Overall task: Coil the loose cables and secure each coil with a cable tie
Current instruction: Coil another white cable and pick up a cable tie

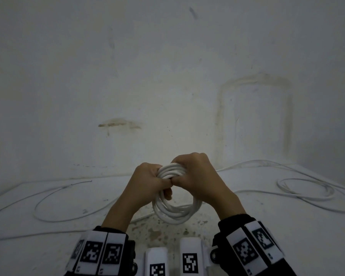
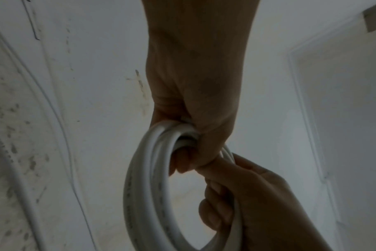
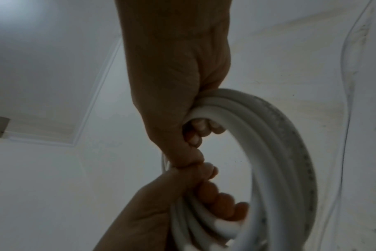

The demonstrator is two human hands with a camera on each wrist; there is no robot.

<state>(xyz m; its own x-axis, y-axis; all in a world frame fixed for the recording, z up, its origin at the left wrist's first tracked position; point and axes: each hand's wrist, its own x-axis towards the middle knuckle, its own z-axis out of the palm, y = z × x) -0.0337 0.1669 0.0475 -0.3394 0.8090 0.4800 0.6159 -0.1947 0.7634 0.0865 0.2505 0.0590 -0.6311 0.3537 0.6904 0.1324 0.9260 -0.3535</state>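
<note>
White cable coil [image 1: 175,211], several loops, held upright above the speckled floor [image 1: 167,234]. Left hand [image 1: 147,182] and right hand [image 1: 195,176] both clench the coil's top arc, thumbs touching. Loose cables lie on the floor: a thin one [image 1: 54,198] at left, a looped one [image 1: 305,189] at right. No tie can be made out, perhaps hidden by fingers.
</note>
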